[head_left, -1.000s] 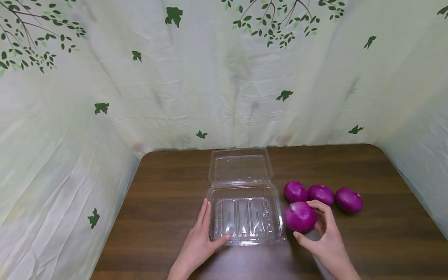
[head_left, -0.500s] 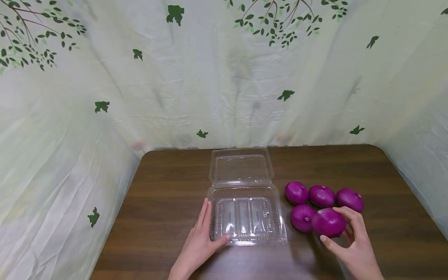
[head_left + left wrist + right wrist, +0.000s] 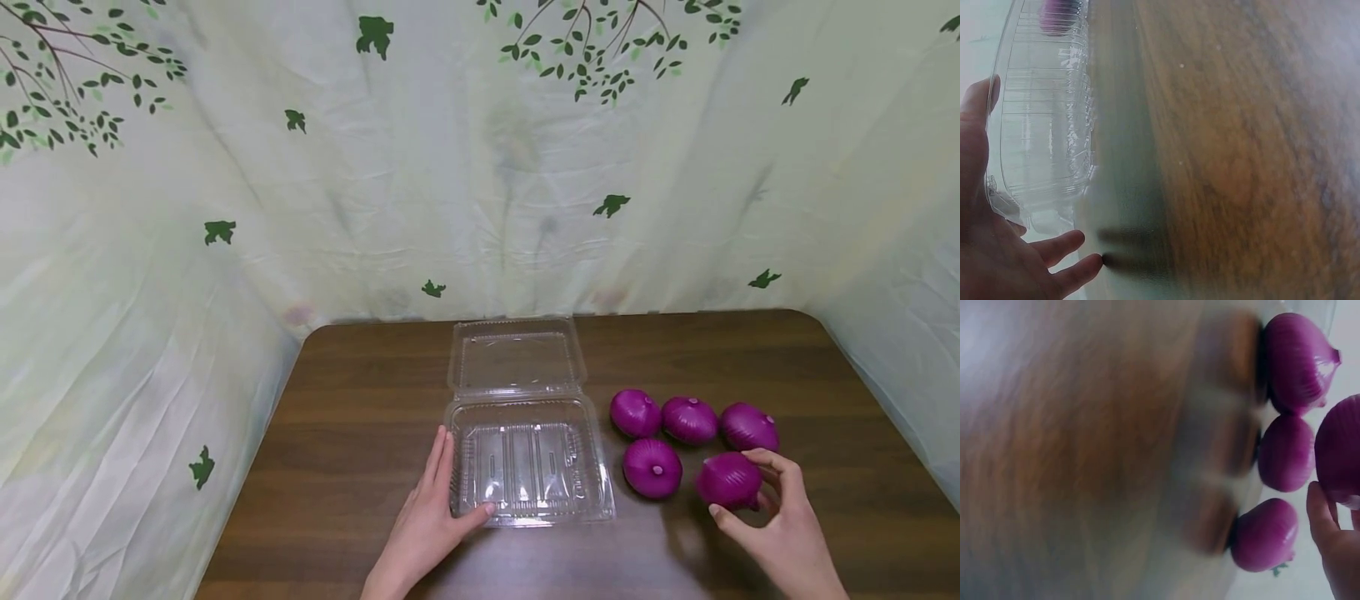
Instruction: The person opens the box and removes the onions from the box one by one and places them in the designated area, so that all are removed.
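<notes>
In the head view my left hand rests at the near left corner of a clear plastic clamshell container. Its fingers lie straight along the left side, and the thumb lies over the front rim. The left wrist view shows this left hand against the clear wall. My right hand holds a purple onion between thumb and fingers, raised off the table. In the right wrist view the held onion is partly cut off by the frame. Another purple onion sits just left of it.
Behind stand an onion, a middle onion and a right onion in a row. The container's lid lies folded back. A pale curtain surrounds the wooden table.
My right hand has moved to the right with the onion, away from the container and past the front-left onion, which now shows fully. My left hand and the container have stayed put.
</notes>
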`<state>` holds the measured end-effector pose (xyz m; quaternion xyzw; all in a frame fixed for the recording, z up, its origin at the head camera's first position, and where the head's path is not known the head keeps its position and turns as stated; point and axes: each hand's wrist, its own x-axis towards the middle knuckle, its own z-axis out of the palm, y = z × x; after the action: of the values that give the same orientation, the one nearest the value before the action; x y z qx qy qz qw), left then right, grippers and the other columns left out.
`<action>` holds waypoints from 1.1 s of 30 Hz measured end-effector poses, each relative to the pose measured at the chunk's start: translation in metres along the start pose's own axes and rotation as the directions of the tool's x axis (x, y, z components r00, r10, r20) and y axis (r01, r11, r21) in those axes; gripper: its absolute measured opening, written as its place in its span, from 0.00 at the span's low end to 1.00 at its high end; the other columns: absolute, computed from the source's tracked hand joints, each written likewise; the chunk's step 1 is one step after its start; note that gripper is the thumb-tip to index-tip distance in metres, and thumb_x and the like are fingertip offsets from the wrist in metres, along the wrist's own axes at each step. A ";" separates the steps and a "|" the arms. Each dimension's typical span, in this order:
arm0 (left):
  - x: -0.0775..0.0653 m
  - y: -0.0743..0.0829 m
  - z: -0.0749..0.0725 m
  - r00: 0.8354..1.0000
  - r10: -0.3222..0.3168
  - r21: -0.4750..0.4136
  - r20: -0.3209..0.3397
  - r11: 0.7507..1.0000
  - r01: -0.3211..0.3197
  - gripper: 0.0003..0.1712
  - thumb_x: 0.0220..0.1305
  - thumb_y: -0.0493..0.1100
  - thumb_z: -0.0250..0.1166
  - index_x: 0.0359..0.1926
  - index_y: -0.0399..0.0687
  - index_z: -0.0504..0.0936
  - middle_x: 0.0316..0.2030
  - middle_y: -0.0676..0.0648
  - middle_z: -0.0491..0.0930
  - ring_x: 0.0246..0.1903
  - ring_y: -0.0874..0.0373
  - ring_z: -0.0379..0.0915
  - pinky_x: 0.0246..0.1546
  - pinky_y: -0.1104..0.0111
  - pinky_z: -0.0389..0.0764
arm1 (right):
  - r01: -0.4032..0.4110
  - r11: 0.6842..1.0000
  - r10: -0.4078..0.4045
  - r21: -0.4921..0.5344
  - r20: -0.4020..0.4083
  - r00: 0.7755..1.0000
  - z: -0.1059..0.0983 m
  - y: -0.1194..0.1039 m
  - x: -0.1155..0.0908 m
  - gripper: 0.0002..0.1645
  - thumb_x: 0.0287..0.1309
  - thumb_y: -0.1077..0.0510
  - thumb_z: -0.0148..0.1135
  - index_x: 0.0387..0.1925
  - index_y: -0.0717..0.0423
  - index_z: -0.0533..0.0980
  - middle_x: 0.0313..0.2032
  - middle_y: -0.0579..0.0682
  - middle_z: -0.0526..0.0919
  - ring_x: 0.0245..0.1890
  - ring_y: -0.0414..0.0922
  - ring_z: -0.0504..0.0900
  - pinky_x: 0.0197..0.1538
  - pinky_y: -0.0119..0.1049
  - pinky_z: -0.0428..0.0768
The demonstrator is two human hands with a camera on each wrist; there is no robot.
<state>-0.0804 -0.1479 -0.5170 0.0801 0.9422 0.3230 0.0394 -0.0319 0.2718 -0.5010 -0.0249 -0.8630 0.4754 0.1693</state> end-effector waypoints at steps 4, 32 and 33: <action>0.000 0.000 0.001 1.000 0.002 0.003 0.001 1.000 -0.002 0.68 0.50 0.75 0.67 0.79 0.51 0.41 0.78 0.53 0.35 0.67 0.41 0.60 0.55 0.37 0.67 | -0.013 0.993 0.019 -0.116 0.052 0.998 -0.003 0.008 0.003 0.49 0.38 0.67 0.80 0.61 0.61 0.61 0.54 0.50 0.69 0.48 0.25 0.66 0.41 0.15 0.70; -0.001 0.002 0.000 1.000 -0.007 -0.001 0.001 1.000 0.007 0.67 0.51 0.71 0.69 0.79 0.51 0.41 0.78 0.53 0.35 0.65 0.38 0.63 0.53 0.37 0.68 | -0.036 0.954 0.107 -0.298 0.226 0.968 0.006 0.022 0.017 0.47 0.49 0.46 0.76 0.64 0.61 0.64 0.57 0.65 0.69 0.52 0.64 0.74 0.46 0.63 0.74; -0.001 0.002 0.000 1.000 -0.008 0.000 0.001 1.000 0.008 0.67 0.51 0.71 0.69 0.79 0.51 0.41 0.78 0.52 0.35 0.64 0.38 0.63 0.53 0.37 0.68 | -0.035 0.954 0.105 -0.298 0.223 0.969 0.006 0.022 0.016 0.47 0.49 0.46 0.76 0.64 0.61 0.64 0.56 0.65 0.69 0.52 0.64 0.74 0.46 0.63 0.74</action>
<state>-0.0797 -0.1466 -0.5153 0.0766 0.9424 0.3229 0.0412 -0.0517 0.2819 -0.5177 -0.0235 -0.9361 0.3483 0.0427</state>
